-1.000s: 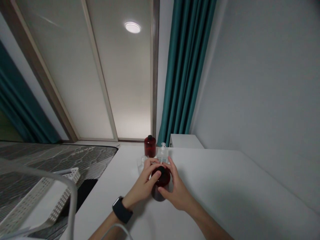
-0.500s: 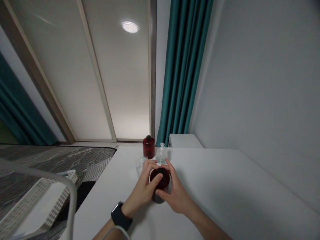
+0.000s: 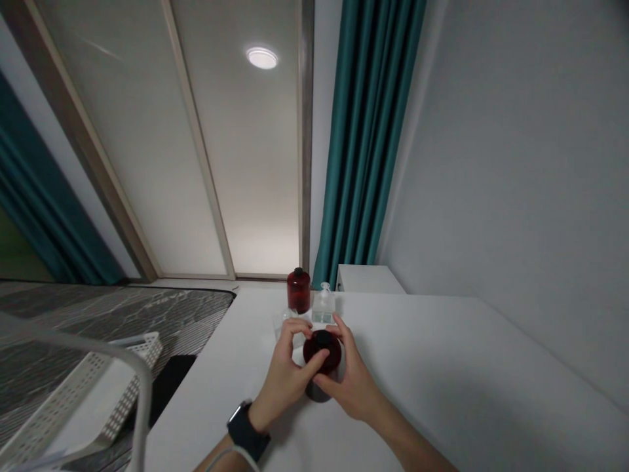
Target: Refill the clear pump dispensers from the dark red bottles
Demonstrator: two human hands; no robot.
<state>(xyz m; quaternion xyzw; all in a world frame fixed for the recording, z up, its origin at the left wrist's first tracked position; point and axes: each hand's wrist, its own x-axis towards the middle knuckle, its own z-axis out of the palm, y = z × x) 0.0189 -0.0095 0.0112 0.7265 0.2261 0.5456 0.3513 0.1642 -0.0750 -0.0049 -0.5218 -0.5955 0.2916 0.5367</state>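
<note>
A dark red bottle (image 3: 325, 362) with a black cap (image 3: 323, 336) is between my two hands near the middle of the white table. My left hand (image 3: 291, 370) curls about its left side, thumb pressed on the shoulder just below the cap. Wrapped round the right side is my right hand (image 3: 354, 380), its thumb low on the front. Behind my hands stand another red bottle (image 3: 299, 292) with a black cap and a clear glass bottle (image 3: 324, 306). A clear container (image 3: 282, 321) is partly hidden behind my left fingers.
The white table (image 3: 432, 367) reaches to the wall on the right. Below its left edge sits a white perforated basket (image 3: 73, 393) on the floor. A grey curved bar (image 3: 142, 406) crosses the lower left, close to the camera. A white cabinet (image 3: 371, 278) stands beyond the table.
The view has shifted slightly, so everything sits a little further right. My left fingers have drawn back from the cap, which now shows more. Both hands remain on the bottle.
</note>
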